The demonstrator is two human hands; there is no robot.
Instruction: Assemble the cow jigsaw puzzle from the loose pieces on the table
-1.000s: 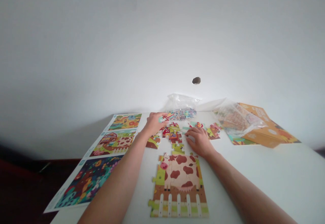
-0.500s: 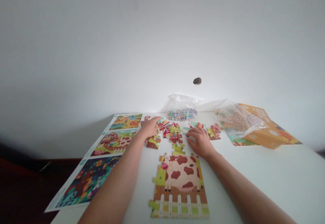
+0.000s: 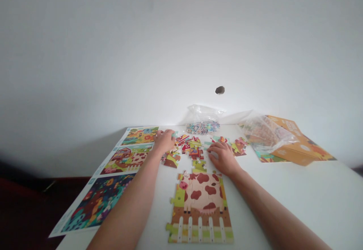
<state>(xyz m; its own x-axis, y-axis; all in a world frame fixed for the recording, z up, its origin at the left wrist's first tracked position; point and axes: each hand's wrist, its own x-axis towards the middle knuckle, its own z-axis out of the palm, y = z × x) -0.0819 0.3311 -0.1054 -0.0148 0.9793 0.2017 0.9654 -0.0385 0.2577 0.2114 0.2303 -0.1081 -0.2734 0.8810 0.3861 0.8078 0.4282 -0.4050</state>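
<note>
My left hand (image 3: pixel 165 143) is at the back left of the loose pieces, its fingers curled down at a pale teal jigsaw piece (image 3: pixel 175 133), which it appears to grip. My right hand (image 3: pixel 224 158) rests on the table with fingers stretched and thumb apart, touching the edge of some loose jigsaw pieces (image 3: pixel 219 139). Between the hands lie several red and green barn pieces (image 3: pixel 195 152). Nearer to me is a joined puzzle section (image 3: pixel 202 208) showing a spotted cow above a white fence. Brown and green pieces (image 3: pixel 171 160) sit beside my left wrist.
A printed picture sheet (image 3: pixel 99 170) with three scenes lies along the left edge. At the back stands a clear bag of puzzle pieces (image 3: pixel 202 127). Another plastic bag (image 3: pixel 263 132) lies on an orange box (image 3: pixel 300 153) at right. The wall (image 3: pixel 170 53) rises behind the table.
My left hand has drawn its fingers in and back a little, with the pale teal piece shifting left alongside. My right hand stays in place.
</note>
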